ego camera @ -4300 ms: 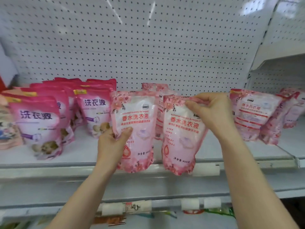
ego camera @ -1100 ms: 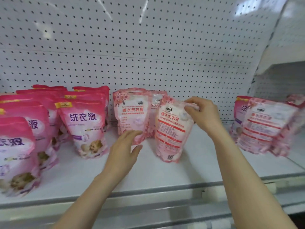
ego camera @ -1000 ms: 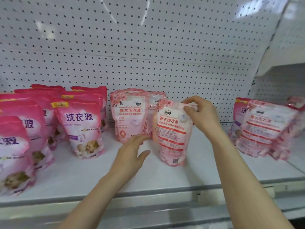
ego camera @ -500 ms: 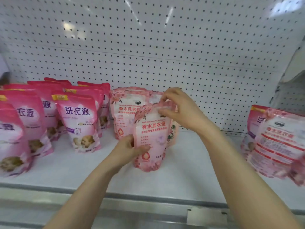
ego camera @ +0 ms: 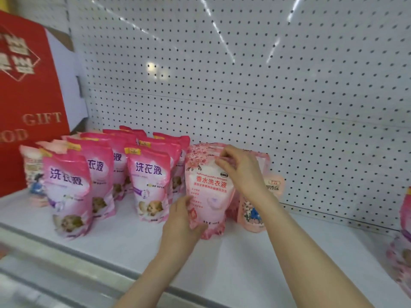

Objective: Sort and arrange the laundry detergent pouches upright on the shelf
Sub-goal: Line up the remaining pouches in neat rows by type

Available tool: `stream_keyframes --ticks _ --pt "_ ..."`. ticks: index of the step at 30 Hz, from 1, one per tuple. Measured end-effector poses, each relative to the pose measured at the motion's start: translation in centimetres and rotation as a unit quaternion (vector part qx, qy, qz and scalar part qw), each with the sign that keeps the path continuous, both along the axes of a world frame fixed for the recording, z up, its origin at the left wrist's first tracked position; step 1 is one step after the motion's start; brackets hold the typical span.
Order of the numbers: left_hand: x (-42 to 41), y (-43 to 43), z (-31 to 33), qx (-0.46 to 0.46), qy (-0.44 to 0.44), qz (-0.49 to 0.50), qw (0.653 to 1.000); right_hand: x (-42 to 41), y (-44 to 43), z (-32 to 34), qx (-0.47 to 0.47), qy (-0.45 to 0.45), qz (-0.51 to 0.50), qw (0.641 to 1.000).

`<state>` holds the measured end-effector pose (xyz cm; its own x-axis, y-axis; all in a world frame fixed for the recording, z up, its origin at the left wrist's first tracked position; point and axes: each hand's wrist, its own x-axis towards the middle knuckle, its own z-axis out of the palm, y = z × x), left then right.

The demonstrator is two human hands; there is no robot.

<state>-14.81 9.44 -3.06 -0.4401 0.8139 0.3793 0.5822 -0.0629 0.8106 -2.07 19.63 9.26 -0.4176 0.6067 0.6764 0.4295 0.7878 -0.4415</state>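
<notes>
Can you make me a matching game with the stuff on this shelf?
Things:
1. red box
2. light pink pouch
3. left hand
4. right hand

Places:
A. on the pouch's top edge
B. far left, behind the pouches
C. at the pouch's bottom left corner
D. upright between both hands

Pairs: 1-B, 2-D, 3-C, 4-A
</notes>
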Motion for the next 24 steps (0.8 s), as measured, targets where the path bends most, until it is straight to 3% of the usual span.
stream_keyframes --ticks 7,11,14,16,19,22,24 --pt "-0.2 0.0 -0.1 0.000 0.047 0.004 0.999 0.6 0.2 -0.7 -0.017 0.011 0.000 1.000" --pt "0.0 0.0 -0.2 0.031 0.081 0.012 0.996 5.4 1.7 -0.1 -0.025 0.104 -0.089 0.990" --pt "1.4 -0.2 0.4 0.079 0.113 0.009 0.990 9.4 3.6 -0.9 -0.092 -0.059 -0.178 0.978" --pt "3.0 -0.3 0.9 0.105 0.123 -0.014 0.987 10.7 4.2 -2.0 -0.165 -0.120 -0.156 0.966" --pt "6.0 0.0 1.1 0.112 0.124 -0.080 0.983 12.6 3.3 -2.7 -0.176 -0.082 -0.078 0.978" --pt "8.9 0.7 1.4 0.061 0.106 -0.139 0.983 15.4 2.5 -2.2 -0.235 -0.068 0.002 0.970" --pt "10.4 1.6 1.3 0.017 0.042 -0.179 0.983 16.8 2.0 -1.9 -0.269 -0.090 0.038 0.958"
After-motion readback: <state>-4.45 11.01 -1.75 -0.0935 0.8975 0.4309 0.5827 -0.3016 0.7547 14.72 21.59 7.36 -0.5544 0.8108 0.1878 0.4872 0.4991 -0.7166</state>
